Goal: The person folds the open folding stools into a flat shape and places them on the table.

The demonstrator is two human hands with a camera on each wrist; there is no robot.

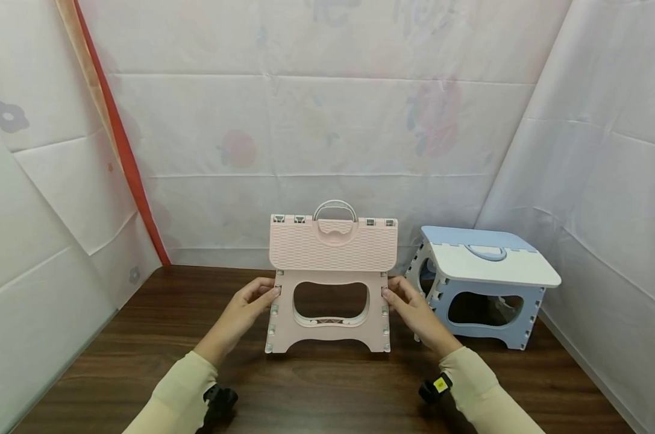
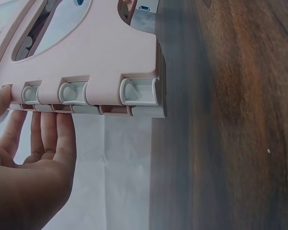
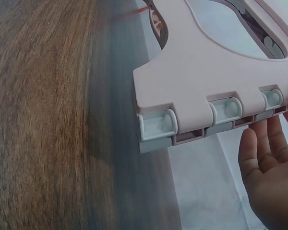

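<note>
A pink folding step stool (image 1: 333,259) with a woven-textured top and a looped carry handle (image 1: 335,208) is upright in the middle of the head view. Its legs look folded flat together, with pale hinges along both sides. My left hand (image 1: 253,304) grips its left side edge, thumb on the front face. At the right edge my right hand (image 1: 414,308) grips in the same way. Both wrist views show the thumb in front and the fingers behind the pink leg panel (image 2: 110,48). Whether the stool's feet touch the table cannot be told.
To the right, a blue and white folding stool (image 1: 492,268) stands unfolded, close to my right hand. The dark wooden table (image 1: 316,392) runs back to a white cloth wall (image 1: 197,138). More white cloth hangs on both sides, with a red strip (image 1: 118,132) at the left corner.
</note>
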